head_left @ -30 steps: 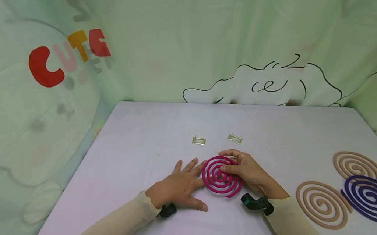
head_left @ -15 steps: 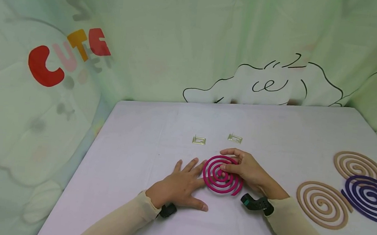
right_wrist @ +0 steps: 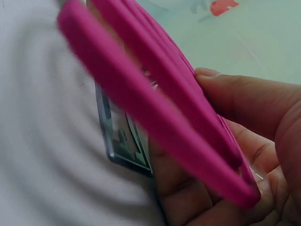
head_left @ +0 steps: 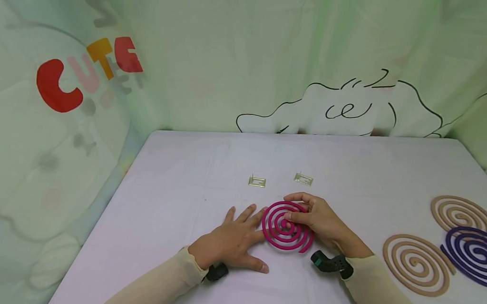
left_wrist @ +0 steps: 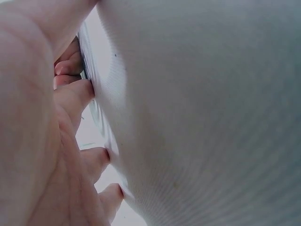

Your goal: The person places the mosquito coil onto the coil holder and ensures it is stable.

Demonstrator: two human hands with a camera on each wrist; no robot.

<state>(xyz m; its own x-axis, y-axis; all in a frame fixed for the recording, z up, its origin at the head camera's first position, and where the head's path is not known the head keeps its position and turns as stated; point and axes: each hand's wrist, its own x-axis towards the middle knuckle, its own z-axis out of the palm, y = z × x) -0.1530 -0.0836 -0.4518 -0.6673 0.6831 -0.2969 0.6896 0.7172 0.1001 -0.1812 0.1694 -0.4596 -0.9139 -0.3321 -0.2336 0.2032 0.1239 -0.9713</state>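
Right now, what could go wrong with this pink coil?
The pink coil could snap: its loops look thin, and the right grip pinches it near the centre. The metal frame behind it might shift if bumped. In the head view, the coil overlaps the left fingers, so a twitch there might knock it.

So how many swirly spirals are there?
4. The pink spiral is in the right hand. Right of that on the table, the purple spiral partly covers the farther tan spiral; the nearer tan spiral lies left. Any underneath would be hidden.
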